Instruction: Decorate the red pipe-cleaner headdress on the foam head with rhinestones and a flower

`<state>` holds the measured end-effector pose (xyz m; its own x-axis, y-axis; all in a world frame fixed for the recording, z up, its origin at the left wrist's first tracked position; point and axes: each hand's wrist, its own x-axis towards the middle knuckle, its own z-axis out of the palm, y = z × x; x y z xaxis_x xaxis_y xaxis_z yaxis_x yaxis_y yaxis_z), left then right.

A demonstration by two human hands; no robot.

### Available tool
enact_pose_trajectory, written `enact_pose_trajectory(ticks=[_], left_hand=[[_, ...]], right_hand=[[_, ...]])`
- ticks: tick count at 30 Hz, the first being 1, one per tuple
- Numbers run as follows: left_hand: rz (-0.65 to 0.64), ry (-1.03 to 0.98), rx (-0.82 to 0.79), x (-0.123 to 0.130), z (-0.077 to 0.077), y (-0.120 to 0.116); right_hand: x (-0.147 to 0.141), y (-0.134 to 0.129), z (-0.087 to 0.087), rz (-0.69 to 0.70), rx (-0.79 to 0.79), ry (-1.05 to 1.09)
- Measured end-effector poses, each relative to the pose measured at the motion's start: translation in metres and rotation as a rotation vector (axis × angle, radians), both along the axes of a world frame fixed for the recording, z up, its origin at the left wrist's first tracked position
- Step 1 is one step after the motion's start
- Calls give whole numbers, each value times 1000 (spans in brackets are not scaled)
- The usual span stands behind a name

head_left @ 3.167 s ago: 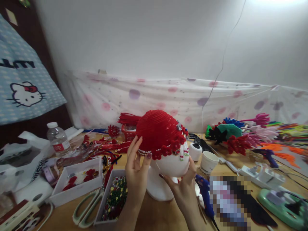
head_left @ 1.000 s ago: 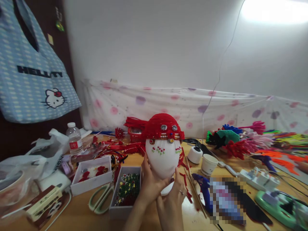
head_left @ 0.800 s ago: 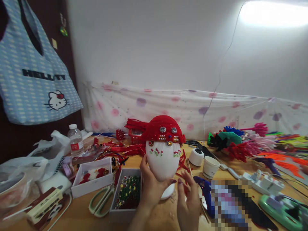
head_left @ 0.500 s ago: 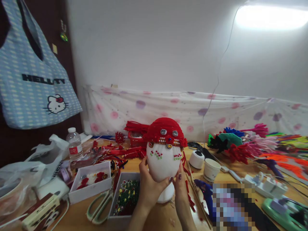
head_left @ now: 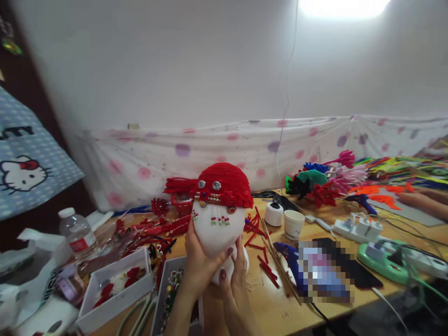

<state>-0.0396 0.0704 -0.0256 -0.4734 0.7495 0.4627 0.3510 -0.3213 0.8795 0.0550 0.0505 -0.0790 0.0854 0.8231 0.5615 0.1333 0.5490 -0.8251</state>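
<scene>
A white mannequin head stands on its round base in front of me, turned a little to the left and tilted. On it sits a red headdress trimmed with silver gems, pearls and hanging red and green bead strands. My left hand grips the head's left side, its thumb across the chin. My right hand holds the lower right side near the neck, fingers upward. Left of my wrists lies a box of green and gold beads, partly covered by my left arm.
Scissors, a white tray and a bottle lie left. To the right are red strips, a paper cup, a blue glue gun, power strips and pipe-cleaner flowers. Another person's hand reaches in at far right.
My view has swung to the right. The mannequin head has turned, its front gems now further left. My right hand has shifted lower on it. Another person's hands have come into view.
</scene>
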Motion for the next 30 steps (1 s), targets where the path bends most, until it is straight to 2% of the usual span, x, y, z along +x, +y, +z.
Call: enact_pose_trajectory(ticks=[4, 6, 7, 10, 12, 14, 17, 21, 24, 27, 30], left_hand=[[68, -9, -33, 2, 14, 8], [40, -24, -72, 0, 19, 5], [14, -38, -81, -2, 20, 2], [-54, -75, -81, -5, 17, -8], [-76, -84, -94, -6, 13, -13], [-81, -63, -111, -7, 9, -17], [-56, -30, -126, -7, 7, -19], [-57, -33, -139, -9, 10, -18], [-100, -62, -161, -11, 12, -19], [-87, -66, -178, -13, 12, -22], [-64, -56, -185, -16, 10, -28]], right_hand=[[7, -9, 6, 77, 85, 28], [29, -9, 3, 69, 94, 41], [44, -8, -1, 22, 88, 44], [98, 3, -18, -348, 43, -2], [131, 15, -30, -700, -52, 55], [155, 29, -37, -858, -93, -47], [173, 50, -38, -845, -161, -327], [173, 73, -30, -735, -288, -576], [170, 83, -28, -693, -303, -603], [171, 85, -24, -672, -277, -580], [176, 75, -10, -620, -194, -548]])
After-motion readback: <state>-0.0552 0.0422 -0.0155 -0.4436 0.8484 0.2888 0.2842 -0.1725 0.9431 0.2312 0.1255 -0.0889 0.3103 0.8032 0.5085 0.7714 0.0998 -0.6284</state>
